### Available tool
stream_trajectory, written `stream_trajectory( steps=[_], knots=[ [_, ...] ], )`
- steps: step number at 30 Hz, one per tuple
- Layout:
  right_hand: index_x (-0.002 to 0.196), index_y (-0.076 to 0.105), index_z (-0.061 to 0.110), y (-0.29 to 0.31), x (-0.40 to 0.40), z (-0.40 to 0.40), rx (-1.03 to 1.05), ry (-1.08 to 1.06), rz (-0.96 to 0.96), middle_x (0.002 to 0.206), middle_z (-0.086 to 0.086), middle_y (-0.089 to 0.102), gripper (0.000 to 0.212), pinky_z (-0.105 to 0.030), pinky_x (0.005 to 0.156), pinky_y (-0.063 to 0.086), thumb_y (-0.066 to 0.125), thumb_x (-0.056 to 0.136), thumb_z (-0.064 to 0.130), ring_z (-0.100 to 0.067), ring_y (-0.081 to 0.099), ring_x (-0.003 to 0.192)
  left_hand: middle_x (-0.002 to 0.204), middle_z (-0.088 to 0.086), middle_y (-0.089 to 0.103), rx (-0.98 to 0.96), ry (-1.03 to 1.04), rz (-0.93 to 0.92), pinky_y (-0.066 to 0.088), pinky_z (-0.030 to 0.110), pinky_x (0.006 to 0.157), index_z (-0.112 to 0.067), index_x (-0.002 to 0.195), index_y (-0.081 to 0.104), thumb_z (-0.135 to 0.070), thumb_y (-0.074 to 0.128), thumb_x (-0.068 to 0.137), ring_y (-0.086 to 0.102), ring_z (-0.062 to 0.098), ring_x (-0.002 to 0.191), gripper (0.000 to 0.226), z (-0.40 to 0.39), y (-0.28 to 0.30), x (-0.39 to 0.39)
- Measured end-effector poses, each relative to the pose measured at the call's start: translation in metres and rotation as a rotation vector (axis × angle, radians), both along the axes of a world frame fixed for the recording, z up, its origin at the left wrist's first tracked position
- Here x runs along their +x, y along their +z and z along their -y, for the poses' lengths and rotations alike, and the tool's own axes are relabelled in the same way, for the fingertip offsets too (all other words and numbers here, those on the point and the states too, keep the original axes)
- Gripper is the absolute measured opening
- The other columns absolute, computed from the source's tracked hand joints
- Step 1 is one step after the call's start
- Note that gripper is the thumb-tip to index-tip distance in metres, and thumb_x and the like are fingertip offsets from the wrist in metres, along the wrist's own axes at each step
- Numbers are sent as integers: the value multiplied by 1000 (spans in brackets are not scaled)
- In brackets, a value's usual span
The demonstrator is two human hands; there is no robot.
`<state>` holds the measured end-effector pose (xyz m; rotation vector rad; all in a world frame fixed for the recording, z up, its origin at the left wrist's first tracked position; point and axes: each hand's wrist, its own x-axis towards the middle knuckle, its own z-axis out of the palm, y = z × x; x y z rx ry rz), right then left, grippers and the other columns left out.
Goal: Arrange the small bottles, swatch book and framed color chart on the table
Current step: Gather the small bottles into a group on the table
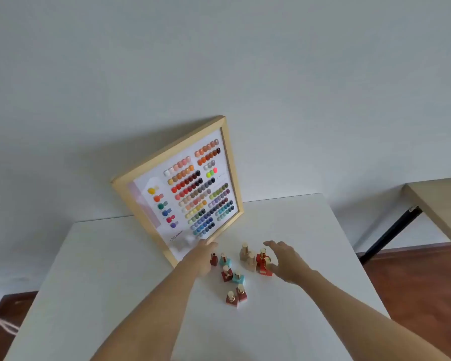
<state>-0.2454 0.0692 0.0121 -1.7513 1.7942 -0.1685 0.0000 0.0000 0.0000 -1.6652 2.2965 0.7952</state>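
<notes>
- Bottles [235,272] stand clustered on the white table [115,295], between the two hands.
- Framed color chart [180,188] leans tilted against the wall [219,61], its lower edge at the left hand [202,259].
- Left hand's fingers touch the frame; whether they grip it cannot be told.
- Right hand [287,264] hovers spread beside the red bottles [263,261], holding nothing.
- Hands are apart.

Framed color chart [182,188] tilted, apparently against wall; small bottles [236,274] clustered upright.

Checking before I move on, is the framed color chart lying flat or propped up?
Propped up: the framed color chart leans back against the wall, its lower edge on the white table.
</notes>
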Motion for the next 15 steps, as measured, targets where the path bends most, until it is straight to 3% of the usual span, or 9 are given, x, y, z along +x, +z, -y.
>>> stream_trajectory(
  steps=[6,11,15],
  knots=[
    [135,40,25,-16,15,6,9,-84,-3,122,-6,54,49,-25,77,45,58,89,21,-22,56,103,144,8,37,-39,-94,-47,44,38,106,-25,144,34,-14,54,94,48,25,128,55,15,-21,2],
    [129,44,28,-24,26,11,-48,-114,-21,118,-4,54,38,-28,75,49,52,93,23,-24,59,97,124,9,51,-229,-350,-6,55,36,88,-29,142,31,-17,54,94,58,24,105,54,19,-28,4],
    [119,50,20,-28,31,12,-79,-154,-76,108,-7,56,26,-28,67,49,49,94,14,-25,58,82,118,9,54,-305,-498,19,58,33,79,-25,135,40,-12,55,92,64,21,96,47,20,-32,0]
  ],
)
